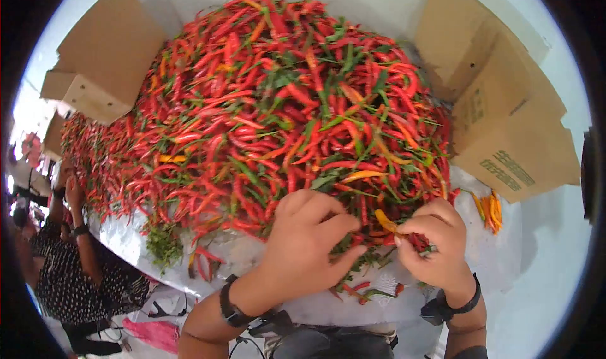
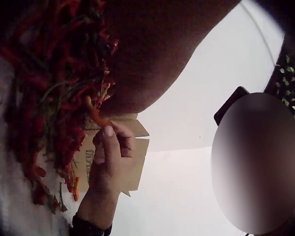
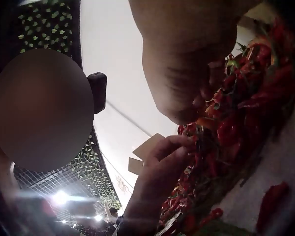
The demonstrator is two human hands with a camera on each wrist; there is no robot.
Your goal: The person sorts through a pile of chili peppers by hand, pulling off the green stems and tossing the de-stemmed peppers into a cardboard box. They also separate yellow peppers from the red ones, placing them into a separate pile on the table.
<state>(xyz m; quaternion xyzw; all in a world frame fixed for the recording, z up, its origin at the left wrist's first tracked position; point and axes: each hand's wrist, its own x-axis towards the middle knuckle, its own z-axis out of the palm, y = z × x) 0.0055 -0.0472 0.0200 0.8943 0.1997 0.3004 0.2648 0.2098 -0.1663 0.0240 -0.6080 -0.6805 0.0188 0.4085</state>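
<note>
A big heap of red chili peppers, mixed with green stems and leaves, covers the middle of the table. At its front right edge my right hand pinches a yellow-orange chili pepper between thumb and fingertips. The left wrist view shows the same orange pepper sticking out from the right hand's fingertips. My left hand hovers at the heap's front edge, just left of the pinched pepper, with fingers loosely bent and thumb apart. Nothing shows between its fingers, and in the right wrist view this left hand reaches toward the peppers.
Cardboard boxes stand at the right and back left of the heap. A few orange peppers lie apart on the right. Green leaves lie at the front left edge. Another person works at the far left.
</note>
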